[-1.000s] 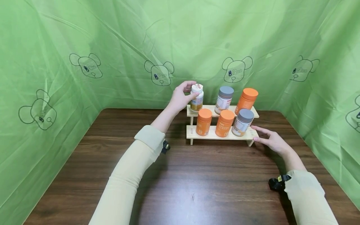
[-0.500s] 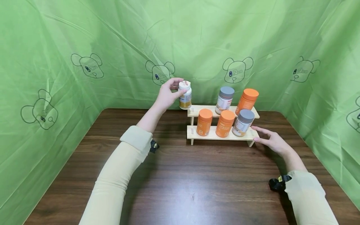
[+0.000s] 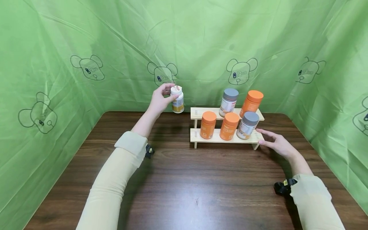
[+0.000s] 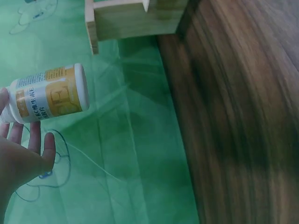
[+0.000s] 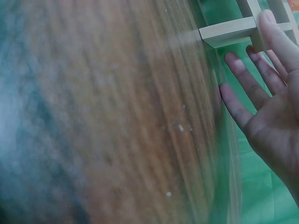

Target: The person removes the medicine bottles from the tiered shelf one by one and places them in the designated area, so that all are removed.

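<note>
In the head view my left hand [image 3: 161,99] grips a white pill bottle [image 3: 178,103] by its upper part, thumb in front. The bottle is held upright in the air, left of a two-tier wooden rack [image 3: 196,135]. Its label, white and gold, shows in the left wrist view, where the bottle [image 4: 49,93] appears sideways. My right hand [image 3: 277,144] holds the right end of the rack's lower board, thumb at the front edge and index finger behind. In the right wrist view the thumb of this hand [image 5: 275,116] lies against the rack's pale wood [image 5: 229,31].
A grey-lidded jar [image 3: 229,102] and an orange jar [image 3: 251,103] stand on the upper tier. Below are two orange jars [image 3: 208,125] and another grey-lidded jar [image 3: 247,125]. The rack stands on a dark wooden table [image 3: 172,179] before a green curtain [image 3: 126,38].
My left hand has lifted the pill bottle off the left end of the upper tier and carried it leftward, then slightly down. The right hand stays at the rack's end.
</note>
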### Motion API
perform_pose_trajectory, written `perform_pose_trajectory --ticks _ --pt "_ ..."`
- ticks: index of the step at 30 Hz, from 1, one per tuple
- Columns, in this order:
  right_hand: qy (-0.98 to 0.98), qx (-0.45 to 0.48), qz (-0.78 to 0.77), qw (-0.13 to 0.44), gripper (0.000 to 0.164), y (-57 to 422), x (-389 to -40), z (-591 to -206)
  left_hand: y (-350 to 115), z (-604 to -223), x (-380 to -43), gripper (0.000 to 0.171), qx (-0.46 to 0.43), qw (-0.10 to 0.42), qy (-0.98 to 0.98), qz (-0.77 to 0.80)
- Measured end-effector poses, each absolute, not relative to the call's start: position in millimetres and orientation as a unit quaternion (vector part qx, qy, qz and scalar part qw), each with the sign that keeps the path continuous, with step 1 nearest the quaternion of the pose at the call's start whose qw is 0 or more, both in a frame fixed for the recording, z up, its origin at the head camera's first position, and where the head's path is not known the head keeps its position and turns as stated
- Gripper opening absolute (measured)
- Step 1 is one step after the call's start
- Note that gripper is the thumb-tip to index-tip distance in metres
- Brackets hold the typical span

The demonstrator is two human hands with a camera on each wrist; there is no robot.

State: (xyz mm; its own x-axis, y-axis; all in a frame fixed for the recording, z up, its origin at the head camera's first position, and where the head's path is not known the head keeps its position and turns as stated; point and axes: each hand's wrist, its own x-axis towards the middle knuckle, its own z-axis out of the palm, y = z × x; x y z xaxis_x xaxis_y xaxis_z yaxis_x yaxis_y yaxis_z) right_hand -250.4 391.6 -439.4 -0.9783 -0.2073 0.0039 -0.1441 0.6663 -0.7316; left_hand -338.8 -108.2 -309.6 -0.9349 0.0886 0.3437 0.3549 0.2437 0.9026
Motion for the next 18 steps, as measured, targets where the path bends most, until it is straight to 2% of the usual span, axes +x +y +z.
perform_pose_trajectory --ticks 18 --pt "0.904 -0.112 -0.411 0.036 0.058 390 -249 -438 -138 -352 -352 0.047 -0.109 0.116 -0.788 -0.595"
